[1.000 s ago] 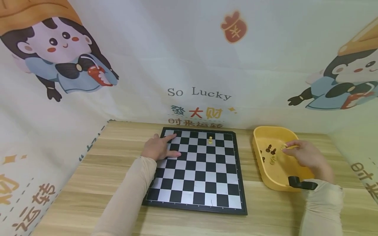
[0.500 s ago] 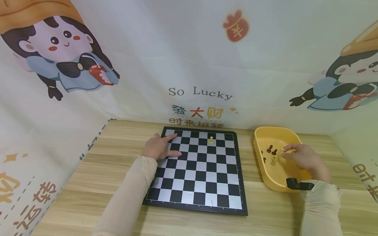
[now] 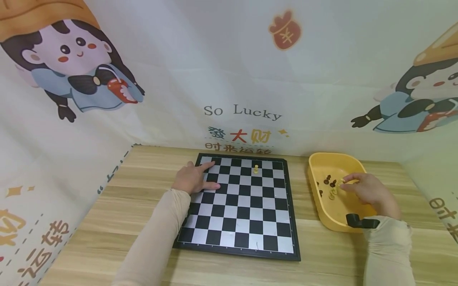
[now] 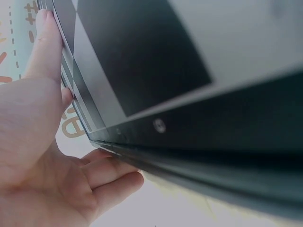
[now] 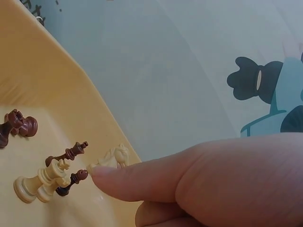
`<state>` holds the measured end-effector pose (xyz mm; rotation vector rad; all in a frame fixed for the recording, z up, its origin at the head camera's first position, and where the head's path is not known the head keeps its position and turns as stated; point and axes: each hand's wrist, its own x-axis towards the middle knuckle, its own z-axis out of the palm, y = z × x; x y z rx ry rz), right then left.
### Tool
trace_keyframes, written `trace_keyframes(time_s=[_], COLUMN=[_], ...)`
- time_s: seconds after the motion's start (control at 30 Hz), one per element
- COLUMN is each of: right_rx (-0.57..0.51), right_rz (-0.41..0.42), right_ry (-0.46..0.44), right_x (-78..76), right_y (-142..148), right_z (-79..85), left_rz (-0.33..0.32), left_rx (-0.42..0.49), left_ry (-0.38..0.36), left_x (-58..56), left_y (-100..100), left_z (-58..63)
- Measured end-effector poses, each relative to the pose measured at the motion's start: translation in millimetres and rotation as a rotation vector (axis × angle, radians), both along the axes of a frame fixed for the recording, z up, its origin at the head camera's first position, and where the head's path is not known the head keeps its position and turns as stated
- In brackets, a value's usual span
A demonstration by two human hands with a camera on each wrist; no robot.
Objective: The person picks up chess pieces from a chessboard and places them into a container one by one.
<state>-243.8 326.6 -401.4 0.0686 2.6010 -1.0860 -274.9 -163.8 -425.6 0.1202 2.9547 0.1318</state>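
Observation:
A black-and-white chessboard (image 3: 247, 202) lies on the table, with a small pale chess piece (image 3: 255, 169) standing near its far side. My left hand (image 3: 189, 178) rests at the board's left edge; thumb and index finger stretch straight and apart over the squares. In the left wrist view, other fingers (image 4: 111, 175) touch the board's side. Over the yellow tray (image 3: 323, 216), my right hand (image 3: 370, 191) pinches a cream chess knight (image 5: 116, 156) between thumb and fingers. Below it lie a cream king (image 5: 40, 179) and several dark brown chess pieces (image 5: 68, 153).
The tray stands on the wooden table (image 3: 114, 222) to the right of the board, with its rim raised around the pieces. A printed cloth (image 3: 171, 79) hangs behind and at both sides. A black strap-like part (image 3: 361, 221) sits at my right wrist.
My right hand has shifted slightly left and nearer inside the tray, keeping the pale knight pinched. The left hand and the board stay in place.

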Motion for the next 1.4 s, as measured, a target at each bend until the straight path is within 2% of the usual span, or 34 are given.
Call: trace_keyframes(time_s=[0.87, 1.13, 1.4], right_rx=[-0.014, -0.037, -0.054], right_rz=[0.001, -0.031, -0.005], right_ry=[-0.076, -0.114, -0.062], right_x=[5.2, 4.6, 9.4], right_y=[-1.7, -2.4, -6.5], right_z=[1.6, 2.8, 11.9], left_rz=[0.011, 0.015, 0.017], left_rx=[0.005, 0.007, 0.021], left_ry=[-0.011, -0.012, -0.008], left_x=[0.3, 0.8, 0.9], left_y=[-0.2, 0.4, -0.8], left_z=[2.1, 2.6, 1.9])
